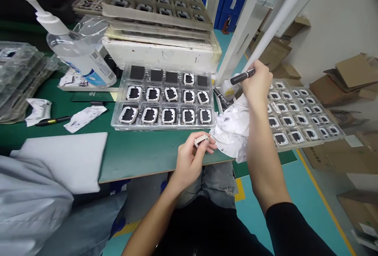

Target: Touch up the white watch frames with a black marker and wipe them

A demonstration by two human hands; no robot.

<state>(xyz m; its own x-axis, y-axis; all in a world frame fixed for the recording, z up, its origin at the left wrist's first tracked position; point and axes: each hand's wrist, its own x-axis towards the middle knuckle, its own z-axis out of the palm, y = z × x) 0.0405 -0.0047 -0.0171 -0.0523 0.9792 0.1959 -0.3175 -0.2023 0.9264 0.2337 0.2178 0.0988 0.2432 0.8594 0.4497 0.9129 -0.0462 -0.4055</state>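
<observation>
My left hand [190, 155] is closed on a small light-coloured square frame part [201, 140], pinched between thumb and fingers above the front edge of the bench. Raised to the right, my right hand [257, 83] grips a black marker pen [242, 77], which points to the left. In front of my left hand lies a clear plastic tray [114, 119]. Its compartments hold several white frames with black centres [150, 115] and, in the back row, a few dark square pieces [137, 72]. Crumpled white cloth or paper [232, 128], stained with ink, lies beneath my right forearm.
More filled trays [291, 120] stand at the right, and stacked trays [159, 16] at the back. A pump bottle [79, 57], another pen [53, 121] and a white foam sheet [63, 157] are on the left. A person's sleeve [29, 205] is close by; a white post [239, 35] rises behind.
</observation>
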